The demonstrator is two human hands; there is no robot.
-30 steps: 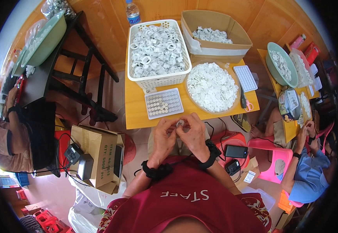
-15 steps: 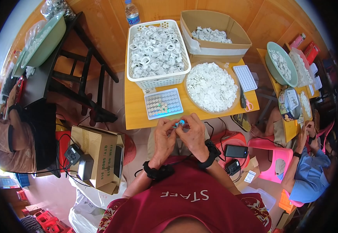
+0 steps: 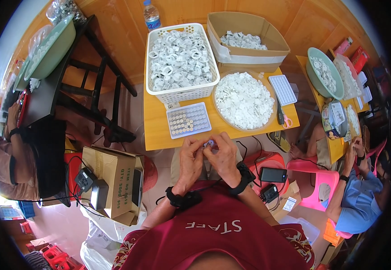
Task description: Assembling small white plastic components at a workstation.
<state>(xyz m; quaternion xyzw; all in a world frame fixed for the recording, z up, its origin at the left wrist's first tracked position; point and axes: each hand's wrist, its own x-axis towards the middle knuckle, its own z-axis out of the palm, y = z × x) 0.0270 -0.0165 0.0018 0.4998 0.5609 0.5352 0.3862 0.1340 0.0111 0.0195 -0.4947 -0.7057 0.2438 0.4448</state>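
Observation:
My left hand [image 3: 192, 158] and my right hand [image 3: 222, 157] meet just off the front edge of the table. Fingertips of both are pinched round a small whitish plastic piece [image 3: 210, 144], mostly hidden by the fingers. Beyond them lies a pale compartment tray [image 3: 203, 110] with small round, coin-like discs filling part of its left and lower cups. To its right, a round clear tub [image 3: 244, 101] is heaped with small flat white pieces. Behind the tray stands a white perforated basket [image 3: 182, 93] full of white and clear plastic parts.
A cardboard box [image 3: 249, 58] with more white parts stands at the back right. Scissors with pink handles [image 3: 287, 120] and a second pale tray [image 3: 282, 90] lie beside the tub. A red stool [image 3: 260, 164] holds black devices. People sit at tables on both sides.
A bluish-green glow at the piece in my fingers and over the compartment tray is gone. Both hands have stayed nearly in place, still pinched together.

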